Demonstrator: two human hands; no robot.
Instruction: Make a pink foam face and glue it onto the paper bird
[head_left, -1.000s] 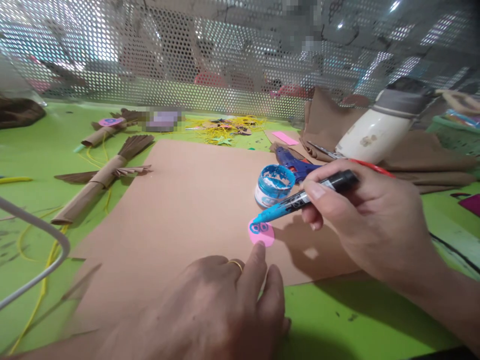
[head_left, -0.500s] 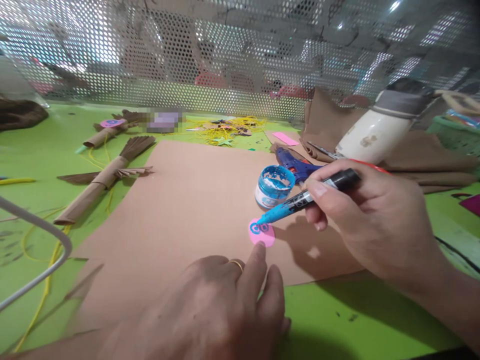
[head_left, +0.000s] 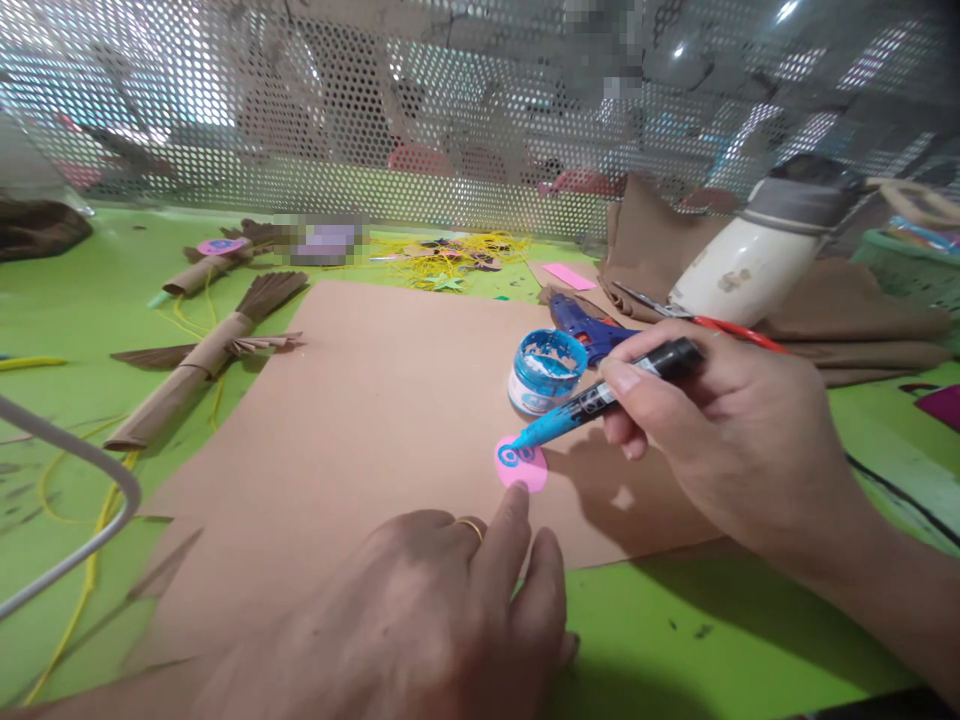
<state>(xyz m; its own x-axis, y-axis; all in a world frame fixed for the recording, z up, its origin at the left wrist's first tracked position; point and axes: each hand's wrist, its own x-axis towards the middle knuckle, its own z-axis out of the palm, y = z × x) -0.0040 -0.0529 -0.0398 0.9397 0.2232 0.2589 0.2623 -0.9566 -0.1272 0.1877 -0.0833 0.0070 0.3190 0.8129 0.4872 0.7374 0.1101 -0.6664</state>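
My right hand (head_left: pixel 720 430) is closed around a black marker (head_left: pixel 592 400) whose front end is coated in blue paint. The marker's tip meets a small pink paper disc (head_left: pixel 532 476), on which two blue ringed circles are drawn side by side. At the disc's lower edge, the index fingertip of my left hand (head_left: pixel 450 600) presses down, its fingers stretched out and holding nothing. Under both lies a large sheet of brown paper (head_left: pixel 375 400). An open jar of blue paint (head_left: pixel 544 372) stands just behind the marker.
Rolled brown paper figures (head_left: pixel 187 385) with yellow string lie at left. Behind the jar are a blue glue gun (head_left: pixel 589 330), red-handled scissors (head_left: pixel 739 330) and a white bottle (head_left: pixel 739 265). A white cable (head_left: pixel 112 470) curves in at left; a perforated metal screen (head_left: pixel 337 110) rises behind.
The marker and my right hand have shifted very slightly left, with the tip staying near the drawn circles. My left finger remains on the pink disc.
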